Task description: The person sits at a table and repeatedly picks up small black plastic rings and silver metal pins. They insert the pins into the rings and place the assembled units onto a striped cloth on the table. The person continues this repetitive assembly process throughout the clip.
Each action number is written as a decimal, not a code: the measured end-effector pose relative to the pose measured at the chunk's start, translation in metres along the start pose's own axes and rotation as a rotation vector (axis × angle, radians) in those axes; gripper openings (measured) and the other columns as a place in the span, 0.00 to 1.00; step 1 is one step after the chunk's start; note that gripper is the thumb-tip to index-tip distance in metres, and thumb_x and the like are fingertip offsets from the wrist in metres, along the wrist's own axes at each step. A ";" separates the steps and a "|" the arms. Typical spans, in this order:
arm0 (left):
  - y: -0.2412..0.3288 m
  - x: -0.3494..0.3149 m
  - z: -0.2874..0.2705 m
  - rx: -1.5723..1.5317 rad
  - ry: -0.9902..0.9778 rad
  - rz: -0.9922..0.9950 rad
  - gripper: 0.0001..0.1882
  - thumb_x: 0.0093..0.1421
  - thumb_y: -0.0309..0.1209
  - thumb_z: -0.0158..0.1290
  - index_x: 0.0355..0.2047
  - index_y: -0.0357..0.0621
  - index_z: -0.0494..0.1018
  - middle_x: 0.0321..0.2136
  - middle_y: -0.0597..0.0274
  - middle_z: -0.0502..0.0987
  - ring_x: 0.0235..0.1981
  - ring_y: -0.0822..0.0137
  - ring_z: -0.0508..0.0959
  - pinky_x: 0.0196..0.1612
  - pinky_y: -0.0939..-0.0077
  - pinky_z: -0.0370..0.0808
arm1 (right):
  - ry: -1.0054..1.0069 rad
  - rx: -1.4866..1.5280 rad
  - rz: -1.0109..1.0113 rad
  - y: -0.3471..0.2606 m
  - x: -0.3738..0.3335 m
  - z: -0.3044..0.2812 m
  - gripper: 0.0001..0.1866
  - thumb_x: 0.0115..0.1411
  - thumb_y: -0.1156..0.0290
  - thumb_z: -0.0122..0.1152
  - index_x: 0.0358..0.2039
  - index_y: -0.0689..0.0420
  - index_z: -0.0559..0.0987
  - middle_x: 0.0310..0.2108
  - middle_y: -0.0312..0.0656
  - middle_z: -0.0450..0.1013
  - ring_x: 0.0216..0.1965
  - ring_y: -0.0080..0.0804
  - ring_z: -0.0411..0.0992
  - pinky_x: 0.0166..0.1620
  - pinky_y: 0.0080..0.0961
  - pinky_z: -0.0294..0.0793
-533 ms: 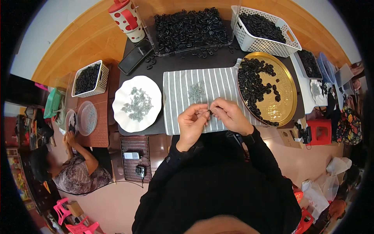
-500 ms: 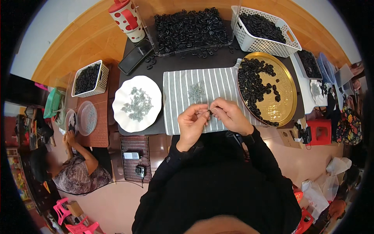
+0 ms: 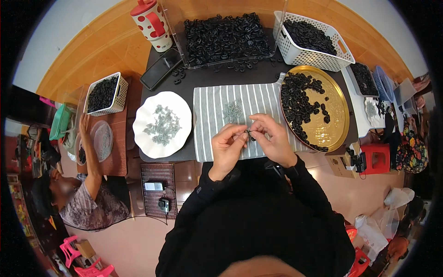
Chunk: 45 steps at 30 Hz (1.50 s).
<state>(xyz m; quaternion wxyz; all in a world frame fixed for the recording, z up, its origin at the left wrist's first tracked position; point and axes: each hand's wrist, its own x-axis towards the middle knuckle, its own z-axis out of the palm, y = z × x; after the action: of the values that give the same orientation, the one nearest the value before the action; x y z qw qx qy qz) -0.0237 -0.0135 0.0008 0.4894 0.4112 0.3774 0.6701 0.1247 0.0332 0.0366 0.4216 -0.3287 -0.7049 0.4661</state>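
Cloth (image 3: 207,121) with grey and white stripes lies on a dark tabletop (image 3: 208,79), and both hands work above its near part. The left hand (image 3: 225,147) has a narrow grip: thumb and forefinger pinch a small dark piece (image 3: 248,131), held just over the cloth. The right hand (image 3: 277,141) comes to the same piece from the other side, its thumb and forefinger brought close together; whether this grip closes on the piece or only touches it, I cannot tell.

A loose heap of small grey parts (image 3: 233,111) rests on the cloth, just beyond the fingers. Left of the cloth sits a white wavy-edged plate (image 3: 141,138) bearing more grey parts (image 3: 163,125). Right of the cloth, at its edge, is a round golden tray (image 3: 336,108) with black oval pieces (image 3: 300,99) gathered mostly on the side nearer the cloth. Beyond the cloth stands a clear bin heaped with black pieces (image 3: 226,39); a white basket (image 3: 318,59), also filled with black pieces, stands beyond and to its right. Well to the left of the cloth, a co-worker (image 3: 94,198) sits with one arm stretched forward.
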 end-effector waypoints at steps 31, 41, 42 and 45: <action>0.001 0.009 0.002 -0.005 0.060 -0.045 0.14 0.57 0.13 0.52 0.43 0.34 0.76 0.30 0.65 0.71 0.26 0.78 0.73 0.26 0.86 0.70 | 0.010 -0.605 -0.125 0.003 0.000 -0.038 0.09 0.50 0.80 0.54 0.34 0.61 0.77 0.30 0.48 0.68 0.33 0.46 0.70 0.36 0.36 0.70; 0.001 0.009 0.002 0.028 0.040 -0.034 0.13 0.58 0.15 0.53 0.44 0.35 0.77 0.30 0.66 0.74 0.26 0.76 0.74 0.25 0.85 0.70 | -0.148 -0.746 -0.201 0.003 -0.011 -0.037 0.07 0.51 0.80 0.58 0.33 0.63 0.77 0.30 0.48 0.68 0.35 0.45 0.69 0.38 0.32 0.69; 0.000 0.009 0.001 0.034 0.036 -0.025 0.13 0.58 0.15 0.53 0.44 0.35 0.77 0.30 0.66 0.74 0.26 0.76 0.74 0.24 0.86 0.70 | -0.083 -0.594 -0.164 0.005 -0.013 -0.036 0.07 0.52 0.80 0.58 0.33 0.64 0.77 0.29 0.46 0.69 0.32 0.41 0.69 0.36 0.29 0.69; 0.003 0.011 0.006 0.041 0.020 -0.068 0.14 0.57 0.16 0.53 0.45 0.36 0.77 0.29 0.67 0.74 0.26 0.77 0.74 0.24 0.86 0.69 | 0.131 -0.112 0.027 0.013 -0.013 -0.028 0.04 0.56 0.81 0.57 0.33 0.65 0.77 0.25 0.40 0.72 0.27 0.28 0.70 0.31 0.22 0.68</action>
<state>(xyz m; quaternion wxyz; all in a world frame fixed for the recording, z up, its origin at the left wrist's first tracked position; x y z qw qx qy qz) -0.0208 -0.0028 0.0078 0.4996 0.4014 0.4097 0.6492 0.1558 0.0377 0.0263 0.4414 -0.3910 -0.6962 0.4094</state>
